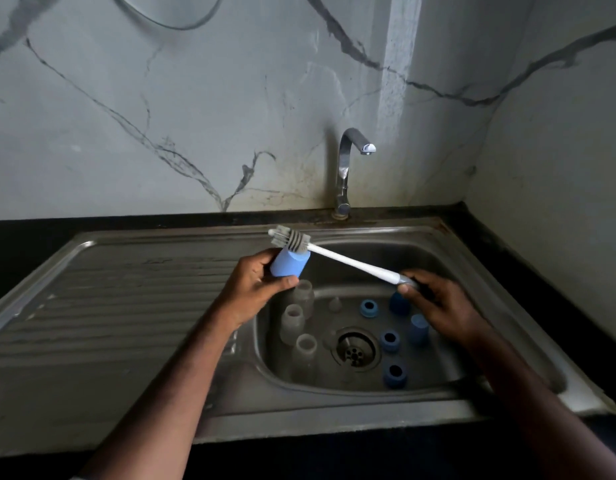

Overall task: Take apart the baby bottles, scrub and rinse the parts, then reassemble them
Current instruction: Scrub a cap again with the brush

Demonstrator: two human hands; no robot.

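Observation:
My left hand (256,284) grips a light blue bottle cap (288,262) over the left edge of the sink basin. My right hand (438,303) holds the grey handle end of a white bottle brush (351,259). The brush's grey bristle head (292,241) lies against the top of the cap. Down in the basin stand three clear bottle bodies (292,322), a small clear nipple (335,304), three dark blue collar rings (389,340) and two more blue caps (419,329).
The steel sink (528,344) has a ribbed drainboard (109,299) on its left and a drain (355,348) in the middle of the basin. A chrome tap (348,168) rises behind, with no water running. Marble walls close the back and right.

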